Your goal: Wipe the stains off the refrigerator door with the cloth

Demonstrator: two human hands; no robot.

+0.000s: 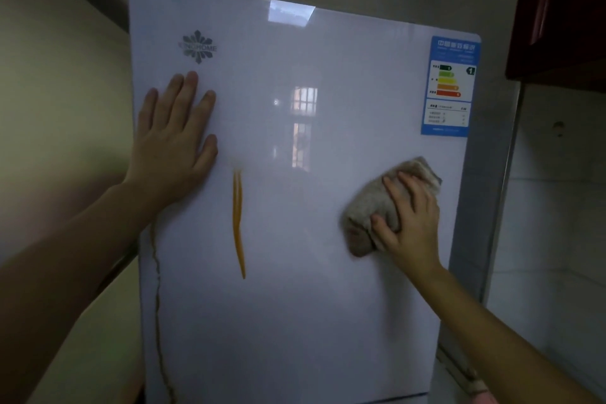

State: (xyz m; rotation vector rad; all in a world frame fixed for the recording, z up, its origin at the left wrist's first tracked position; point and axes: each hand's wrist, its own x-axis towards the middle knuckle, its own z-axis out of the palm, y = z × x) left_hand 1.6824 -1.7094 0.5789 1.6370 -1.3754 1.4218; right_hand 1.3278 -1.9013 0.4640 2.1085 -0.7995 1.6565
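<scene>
Cloth [370, 203] (beige, bunched) gripped by right hand [410, 223] on stained white door [311, 305]; left hand [173, 147] flat.

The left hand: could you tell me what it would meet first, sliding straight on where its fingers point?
Most likely the snowflake logo, just above the left hand on the refrigerator door; beyond it, the door's top edge.

"KINGHOME" logo [198, 47] on refrigerator door [295, 305], energy label [449, 85] grade "1"
</scene>
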